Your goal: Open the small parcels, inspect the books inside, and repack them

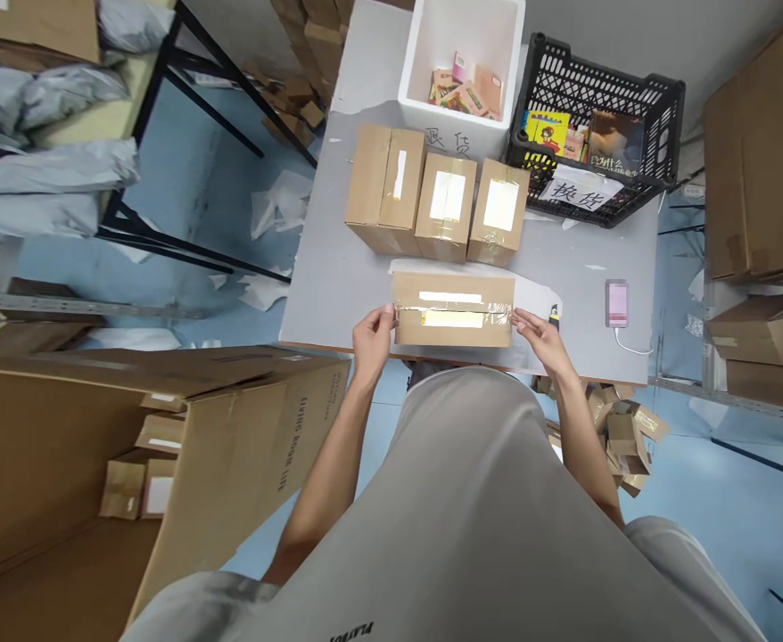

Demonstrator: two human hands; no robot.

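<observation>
A taped cardboard box (455, 334) lies lengthwise near the front edge of the grey table, with two white label strips on its upper face. My left hand (372, 343) grips its left end, fingers and thumb closed at the corner. At the opposite end, my right hand (544, 339) holds the corner with its fingers. Just beyond stand three more cardboard boxes: a larger one (371, 183) on the left, a middle one (443, 234) and a right one (498, 239). A small utility knife (554, 315) rests beside my right hand.
A white foam bin (462, 18) with small packs and a black crate (669, 116) with books stand at the table's back. A pink-screened phone (617, 305) lies on the right, cable attached. A huge open carton (251, 446) stands at lower left; parcels fill a shelf (77, 134).
</observation>
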